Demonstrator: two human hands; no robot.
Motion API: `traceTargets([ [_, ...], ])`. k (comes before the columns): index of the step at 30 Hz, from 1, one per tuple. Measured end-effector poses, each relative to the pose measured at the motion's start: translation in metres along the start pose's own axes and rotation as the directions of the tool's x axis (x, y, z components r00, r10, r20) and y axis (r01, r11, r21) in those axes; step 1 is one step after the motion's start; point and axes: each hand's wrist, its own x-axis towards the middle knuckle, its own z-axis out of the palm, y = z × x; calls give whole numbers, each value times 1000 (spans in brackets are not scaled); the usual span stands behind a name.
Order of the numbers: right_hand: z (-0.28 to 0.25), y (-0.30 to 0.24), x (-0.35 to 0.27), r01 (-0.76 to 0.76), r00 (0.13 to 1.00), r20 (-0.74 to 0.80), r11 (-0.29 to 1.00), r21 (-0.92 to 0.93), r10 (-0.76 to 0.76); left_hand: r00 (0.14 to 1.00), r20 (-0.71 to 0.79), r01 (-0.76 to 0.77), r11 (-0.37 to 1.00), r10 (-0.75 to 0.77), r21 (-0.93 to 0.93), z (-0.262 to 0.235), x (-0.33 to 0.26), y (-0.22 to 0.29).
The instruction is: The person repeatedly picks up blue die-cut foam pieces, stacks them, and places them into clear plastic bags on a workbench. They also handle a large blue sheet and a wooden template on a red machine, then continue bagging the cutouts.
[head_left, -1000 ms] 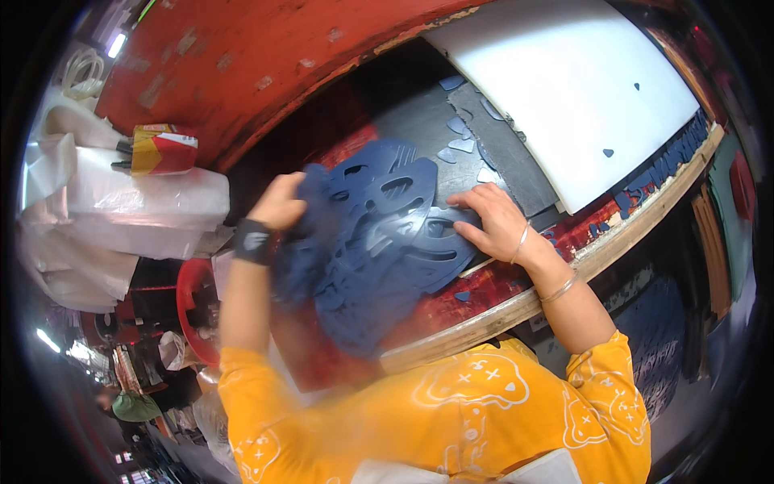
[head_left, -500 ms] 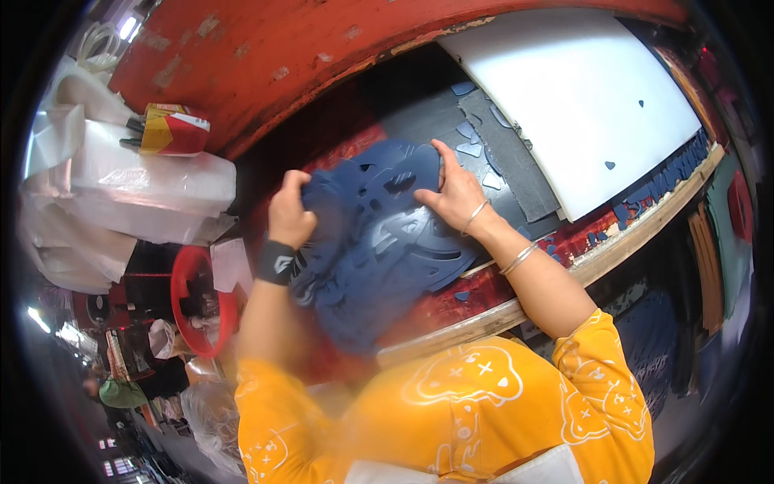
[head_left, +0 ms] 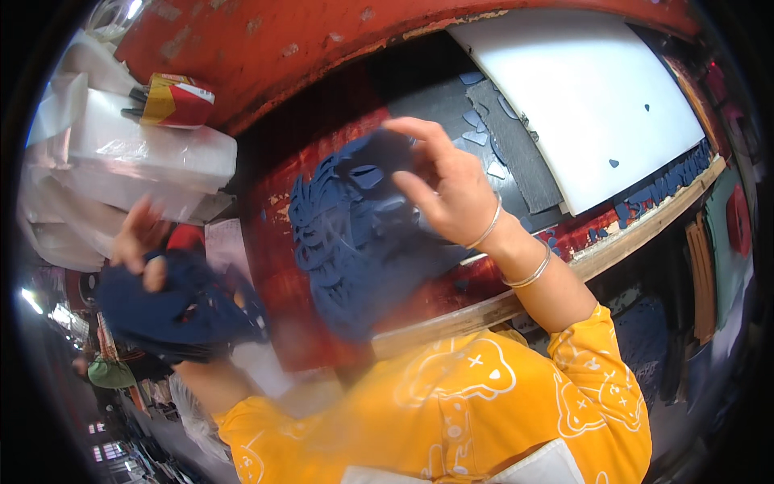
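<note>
My left hand [head_left: 145,246], smeared by motion, grips a floppy dark blue sheet with cut-outs [head_left: 181,310] off the left side of the bench. Part of that sheet hangs over my left wrist and hides the black wristband. On the bench lies a loose pile of similar blue cut-out sheets [head_left: 339,234], full of curved slots and holes. Over its upper right part is my right hand [head_left: 451,185], thumb and fingers spread apart. The fingertips are at the pile; whether they touch it I cannot tell. Two metal bangles circle the right wrist.
A white board [head_left: 588,105] fills the bench's right side, beside a grey strip [head_left: 512,149] and small blue offcuts [head_left: 476,137]. A wooden rail [head_left: 645,222] edges the front. At left stand plastic-wrapped packages [head_left: 153,157] with a red-and-yellow box [head_left: 177,101] on top. A red panel [head_left: 322,40] rises behind.
My left hand has swung left and down, pulling a blue cut-out sheet off the pile. My right hand has shifted slightly left, its thumb and fingers still apart.
</note>
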Motion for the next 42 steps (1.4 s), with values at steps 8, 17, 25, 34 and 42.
traceTargets([
  [8, -10, -46, -7, 124, 962, 210, 964, 235, -175, 920, 359, 287, 893, -156, -347, 119, -45, -12],
  [17, -82, 61, -47, -440, 877, -164, 892, 105, 452, 840, 341, -139, 775, 422, -616, -19, 26, 24],
  [25, -89, 68, -53, -287, 951, -159, 946, -148, 264, 289, 957, -21, 1000, 14, -8, 227, -6, 11],
  [34, -102, 77, -57, -352, 922, -235, 919, -177, 308, 462, 885, -344, 932, 62, 115, 283, -63, 16],
  [42, -95, 62, -55, -302, 947, -170, 934, -189, 272, 878, 356, -240, 938, 320, -251, 52, -32, -10],
])
